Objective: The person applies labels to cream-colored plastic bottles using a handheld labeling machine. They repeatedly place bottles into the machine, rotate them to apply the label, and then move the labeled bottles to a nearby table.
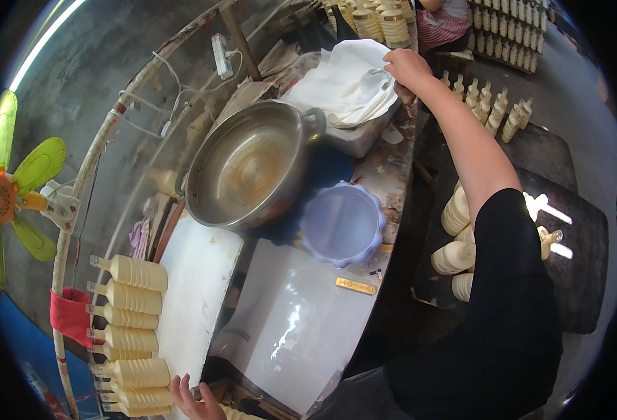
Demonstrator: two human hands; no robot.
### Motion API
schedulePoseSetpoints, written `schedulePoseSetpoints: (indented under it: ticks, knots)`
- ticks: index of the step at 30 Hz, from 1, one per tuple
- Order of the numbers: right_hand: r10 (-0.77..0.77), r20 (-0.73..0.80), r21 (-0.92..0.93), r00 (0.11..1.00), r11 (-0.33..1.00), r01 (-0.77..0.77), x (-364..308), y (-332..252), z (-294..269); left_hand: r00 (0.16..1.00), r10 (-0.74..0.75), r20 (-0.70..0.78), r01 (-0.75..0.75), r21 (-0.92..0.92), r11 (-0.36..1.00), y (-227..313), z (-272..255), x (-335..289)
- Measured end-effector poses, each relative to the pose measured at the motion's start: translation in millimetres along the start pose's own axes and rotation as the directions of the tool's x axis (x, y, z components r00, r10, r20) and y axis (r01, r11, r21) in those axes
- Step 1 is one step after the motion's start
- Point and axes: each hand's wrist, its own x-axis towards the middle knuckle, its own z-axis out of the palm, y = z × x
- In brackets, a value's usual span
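Pinching the sheet [343, 87] by its edge, upper middle, suits your right hand [408, 68]: it looks light and floppy. Your left hand [198, 404], lower left, has spread fingers.

At the far end of the tabletop [385, 171], the right hand [408, 68] pinches the right edge of white sheeting [343, 80] above a grey tub [356, 142]. The left hand [200, 404], fingers spread, is at the near left, just beside a row of cream bottles [135, 316]; its contact cannot be determined. Between the hands: a metal pot [249, 171] and, nearer and to its right, a scalloped lavender basin [343, 224].
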Motion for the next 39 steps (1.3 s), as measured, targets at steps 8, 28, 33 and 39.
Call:
schedulePoseSetpoints:
  ticks: [8, 28, 33, 39]
  knots:
    - [0.040, 0.098, -0.150, 0.994, 0.988, -0.025, 22.2, -9.5, 21.6, 0.993, 0.118, -0.018, -0.116, 0.099, 0.988, -24.0, 3.7, -6.2]
    - [-0.325, -0.057, -0.352, 0.944, 0.892, 0.286, -12.6, -14.5, 11.9, 0.986, 0.168, 0.004, -0.166, 0.173, 0.971, -35.5, 12.0, -6.6]
    - [-0.401, -0.141, -0.342, 0.905, 0.878, 0.335, -6.4, -1.2, 18.7, 0.985, 0.171, -0.004, -0.169, 0.157, 0.973, -39.1, 14.1, -6.4]
    - [-0.336, -0.171, -0.236, 0.926, 0.927, 0.293, -8.2, -13.5, 8.6, 0.995, 0.096, 0.013, -0.097, 0.140, 0.985, -35.9, 12.2, -8.1]
